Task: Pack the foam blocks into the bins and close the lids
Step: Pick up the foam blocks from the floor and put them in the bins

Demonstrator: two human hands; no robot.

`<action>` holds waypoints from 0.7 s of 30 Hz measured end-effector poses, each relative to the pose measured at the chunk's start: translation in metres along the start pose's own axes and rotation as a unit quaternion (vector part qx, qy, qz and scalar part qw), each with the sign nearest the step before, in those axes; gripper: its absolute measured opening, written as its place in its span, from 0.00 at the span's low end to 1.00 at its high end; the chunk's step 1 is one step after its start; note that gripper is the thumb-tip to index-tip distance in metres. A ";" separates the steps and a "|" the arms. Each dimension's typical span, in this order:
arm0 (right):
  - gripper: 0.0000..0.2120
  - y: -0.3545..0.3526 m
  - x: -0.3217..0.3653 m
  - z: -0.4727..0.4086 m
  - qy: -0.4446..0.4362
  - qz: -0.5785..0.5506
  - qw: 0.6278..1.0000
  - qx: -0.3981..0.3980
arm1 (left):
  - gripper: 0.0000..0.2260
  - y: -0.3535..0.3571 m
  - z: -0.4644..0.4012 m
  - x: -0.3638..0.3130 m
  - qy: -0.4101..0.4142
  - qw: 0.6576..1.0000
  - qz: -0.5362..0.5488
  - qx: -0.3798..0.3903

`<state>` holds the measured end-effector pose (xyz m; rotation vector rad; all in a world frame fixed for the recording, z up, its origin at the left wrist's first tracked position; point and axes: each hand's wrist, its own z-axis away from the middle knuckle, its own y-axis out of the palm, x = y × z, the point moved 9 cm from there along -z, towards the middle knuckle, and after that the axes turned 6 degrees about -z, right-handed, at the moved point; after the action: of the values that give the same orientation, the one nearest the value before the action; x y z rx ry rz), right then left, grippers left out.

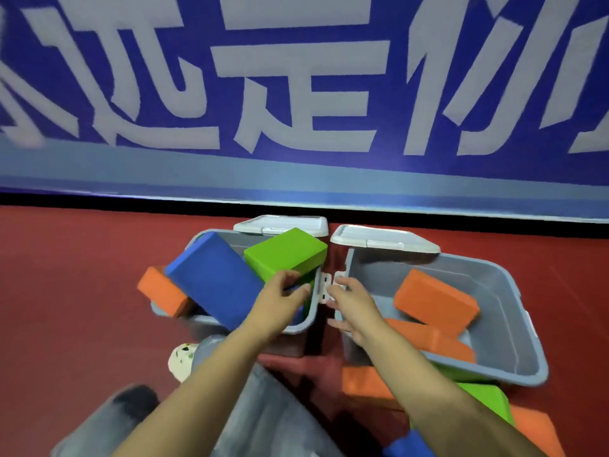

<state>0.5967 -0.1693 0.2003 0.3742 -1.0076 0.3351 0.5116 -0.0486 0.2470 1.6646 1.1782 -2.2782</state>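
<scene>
Two grey bins stand side by side on the red floor, both with white lids hinged open at the back. The left bin is overfull: a blue block, a green block and an orange block stick out above its rim. The right bin holds two orange blocks. My left hand rests over the left bin's right edge, fingers curled against the green block. My right hand reaches to the right bin's left edge by the white latch, fingers spread.
Loose blocks lie on the floor near me at the lower right: an orange one, a green one and a blue one. My knees in grey trousers fill the bottom. A blue wall with white characters stands behind the bins.
</scene>
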 end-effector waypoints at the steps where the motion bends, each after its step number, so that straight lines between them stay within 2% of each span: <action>1: 0.13 0.033 0.001 0.007 -0.004 0.023 0.999 0.037 | 0.11 -0.027 0.007 0.018 -0.019 0.999 0.021 -0.031; 5: 0.11 0.168 -0.012 0.055 -0.024 0.100 0.979 0.174 | 0.05 -0.141 0.060 0.106 -0.102 0.974 0.115 -0.164; 8: 0.11 0.267 -0.047 0.107 -0.025 0.181 0.941 0.284 | 0.03 -0.215 0.125 0.180 -0.164 0.935 0.173 -0.262; 11: 0.13 0.352 -0.109 0.161 -0.015 0.260 0.885 0.387 | 0.01 -0.270 0.209 0.267 -0.244 0.874 0.212 -0.362; 14: 0.12 0.413 -0.189 0.215 0.017 0.329 0.821 0.467 | 0.03 -0.290 0.304 0.358 -0.341 0.791 0.250 -0.441; 18: 0.13 0.448 -0.310 0.268 0.088 0.438 0.722 0.529 | 0.04 -0.254 0.407 0.460 -0.477 0.700 0.292 -0.444; 21: 0.13 0.437 -0.391 0.277 0.167 0.499 0.676 0.516 | 0.10 -0.205 0.457 0.521 -0.569 0.653 0.301 -0.398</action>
<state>0.0042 0.0546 0.0600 0.7100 -0.4589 1.9631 -0.1537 -0.0024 -0.0324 0.0687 0.8069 -1.4108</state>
